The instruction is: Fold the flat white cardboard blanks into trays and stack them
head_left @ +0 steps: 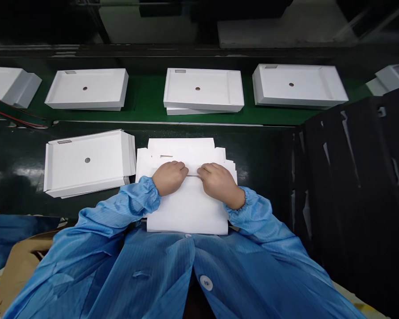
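A white die-cut cardboard blank lies in front of me, its notched flaps spread toward the far side and its near end against my blue coat. My left hand and my right hand are both closed on the middle of the blank, fingers curled along a fold line. A short dark slit shows between the two hands. My fingertips are partly hidden beneath my knuckles. Left of the blank, close to its edge, sits a small stack of shallow white cardboard trays with a round hole in the top one.
Beyond the dark bench runs a green belt carrying several white trays, among them a middle tray resting on another piece. Black padded panels stand along the right side. A brown cardboard box is at lower left.
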Demonstrator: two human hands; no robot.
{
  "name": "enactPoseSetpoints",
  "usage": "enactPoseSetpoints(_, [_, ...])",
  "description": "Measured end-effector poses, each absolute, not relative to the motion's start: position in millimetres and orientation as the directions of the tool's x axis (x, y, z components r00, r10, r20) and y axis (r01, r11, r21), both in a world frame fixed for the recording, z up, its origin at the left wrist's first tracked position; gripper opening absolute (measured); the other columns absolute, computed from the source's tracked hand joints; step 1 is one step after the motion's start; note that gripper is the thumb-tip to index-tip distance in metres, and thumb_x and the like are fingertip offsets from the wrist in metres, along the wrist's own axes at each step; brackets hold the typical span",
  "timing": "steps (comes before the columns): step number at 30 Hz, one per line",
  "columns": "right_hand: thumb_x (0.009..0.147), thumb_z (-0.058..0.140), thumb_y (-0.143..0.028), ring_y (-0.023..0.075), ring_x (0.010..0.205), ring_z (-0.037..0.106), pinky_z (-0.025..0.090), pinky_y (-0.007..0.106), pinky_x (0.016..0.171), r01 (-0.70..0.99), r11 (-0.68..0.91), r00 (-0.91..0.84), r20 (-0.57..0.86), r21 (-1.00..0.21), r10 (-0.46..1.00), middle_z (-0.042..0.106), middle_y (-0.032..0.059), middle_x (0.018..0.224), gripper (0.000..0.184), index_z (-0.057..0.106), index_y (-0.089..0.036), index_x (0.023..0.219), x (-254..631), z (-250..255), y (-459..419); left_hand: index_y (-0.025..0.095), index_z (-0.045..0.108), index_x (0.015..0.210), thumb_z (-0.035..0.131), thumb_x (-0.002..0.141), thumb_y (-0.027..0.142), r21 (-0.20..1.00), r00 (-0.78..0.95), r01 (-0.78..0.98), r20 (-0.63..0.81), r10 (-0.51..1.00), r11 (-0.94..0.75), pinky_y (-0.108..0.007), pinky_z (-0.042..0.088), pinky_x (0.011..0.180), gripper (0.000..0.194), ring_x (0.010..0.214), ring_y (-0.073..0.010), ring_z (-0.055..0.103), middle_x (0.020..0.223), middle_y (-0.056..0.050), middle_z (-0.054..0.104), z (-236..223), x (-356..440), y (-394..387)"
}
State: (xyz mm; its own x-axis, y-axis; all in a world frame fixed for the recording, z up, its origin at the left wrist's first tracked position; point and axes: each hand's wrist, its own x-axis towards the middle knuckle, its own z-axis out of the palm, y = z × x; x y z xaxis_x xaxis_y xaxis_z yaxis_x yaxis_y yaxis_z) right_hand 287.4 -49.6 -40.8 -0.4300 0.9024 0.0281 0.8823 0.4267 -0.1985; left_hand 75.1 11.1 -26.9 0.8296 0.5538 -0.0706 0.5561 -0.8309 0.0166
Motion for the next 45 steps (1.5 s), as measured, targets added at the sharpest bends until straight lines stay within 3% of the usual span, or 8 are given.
enactPoseSetpoints(7, [0.1, 0.044, -0.022, 0.0254, 0.088, 0.064, 0.036, 0.035, 0.071, 0.931, 0.32, -0.353, -0.201, -0.178, 0.914, 0.073, 0.0121, 0.095, 0.029, 0.072, -0.018, 0.099, 286, -24, -19, 0.015, 0.068, 0.106, 0.049, 0.094, 0.019, 0.115, 0.727, 0.669, -0.306, 0.614, -0.735, -0.038, 0.046, 0.07, 0.023, 0.089, -0.0282, 0.068, 0.098, -0.012, 0.072, -11, 89, 34])
enactPoseSetpoints(10, [0.1, 0.05, -0.031, 0.0253, 0.084, 0.065, 0.034, 0.033, 0.066, 0.942, 0.266, -0.31, -0.232, -0.203, 0.922, 0.076, 0.0097, 0.097, 0.026, 0.066, -0.019, 0.118, 290, -21, -7, 0.021, 0.062, 0.124, 0.056, 0.094, 0.027, 0.149, 0.659, 0.74, -0.356, 0.662, -0.656, -0.036, 0.046, 0.071, 0.032, 0.092, -0.0273, 0.07, 0.102, -0.009, 0.074, -7, 90, 42])
enactPoseSetpoints(14, [0.103, 0.048, -0.035, 0.0253, 0.093, 0.063, 0.037, 0.034, 0.074, 0.929, 0.309, -0.331, -0.085, -0.204, 0.94, 0.074, 0.0085, 0.103, 0.03, 0.065, -0.021, 0.123, 295, -28, -10, 0.028, 0.061, 0.132, 0.057, 0.097, 0.032, 0.178, 0.67, 0.742, -0.256, 0.697, -0.647, -0.036, 0.047, 0.082, 0.035, 0.102, -0.0252, 0.067, 0.112, -0.005, 0.072, -11, 81, 42])
enactPoseSetpoints(19, [0.099, 0.053, -0.056, 0.0273, 0.102, 0.057, 0.037, 0.036, 0.089, 0.875, 0.438, -0.422, 0.119, -0.208, 0.899, 0.069, 0.0118, 0.111, 0.05, 0.066, -0.017, 0.128, 302, -45, -26, 0.025, 0.068, 0.131, 0.064, 0.094, 0.043, 0.206, 0.761, 0.641, -0.047, 0.647, -0.74, -0.042, 0.045, 0.095, 0.041, 0.112, -0.0284, 0.059, 0.12, -0.011, 0.064, -31, 64, 36])
enactPoseSetpoints(24, [0.102, 0.052, -0.043, 0.0261, 0.096, 0.056, 0.035, 0.037, 0.085, 0.9, 0.4, -0.376, 0.157, -0.172, 0.913, 0.07, 0.0109, 0.104, 0.036, 0.068, -0.016, 0.12, 295, -52, -29, 0.021, 0.069, 0.127, 0.063, 0.095, 0.038, 0.2, 0.746, 0.638, 0.08, 0.662, -0.743, -0.042, 0.045, 0.091, 0.037, 0.105, -0.0269, 0.058, 0.111, -0.012, 0.064, -49, 62, 33])
enactPoseSetpoints(29, [0.104, 0.047, -0.037, 0.0264, 0.092, 0.056, 0.033, 0.04, 0.082, 0.893, 0.442, -0.421, 0.195, -0.081, 0.886, 0.071, 0.0127, 0.105, 0.038, 0.065, -0.011, 0.126, 289, -53, -31, 0.017, 0.068, 0.126, 0.06, 0.097, 0.035, 0.134, 0.751, 0.626, 0.163, 0.64, -0.768, -0.043, 0.045, 0.087, 0.035, 0.102, -0.0278, 0.058, 0.108, -0.014, 0.065, -52, 64, 27])
enactPoseSetpoints(36, [0.104, 0.046, -0.032, 0.0259, 0.095, 0.057, 0.033, 0.039, 0.084, 0.884, 0.461, -0.445, 0.159, -0.08, 0.881, 0.072, 0.0129, 0.105, 0.034, 0.067, -0.013, 0.123, 289, -49, -33, 0.017, 0.069, 0.122, 0.049, 0.101, 0.032, 0.107, 0.752, 0.637, 0.13, 0.646, -0.763, -0.044, 0.044, 0.089, 0.032, 0.103, -0.0281, 0.057, 0.11, -0.015, 0.064, -43, 63, 22])
enactPoseSetpoints(45, [0.108, 0.037, -0.037, 0.0199, 0.083, 0.061, 0.032, 0.034, 0.074, 0.896, 0.421, -0.408, 0.11, -0.144, 0.906, 0.076, 0.0071, 0.089, 0.04, 0.073, -0.02, 0.112, 285, -44, -34, 0.021, 0.073, 0.117, 0.048, 0.101, 0.027, 0.151, 0.765, 0.634, 0.023, 0.644, -0.758, -0.04, 0.045, 0.089, 0.03, 0.099, -0.0246, 0.06, 0.101, -0.011, 0.067, -34, 59, 22])
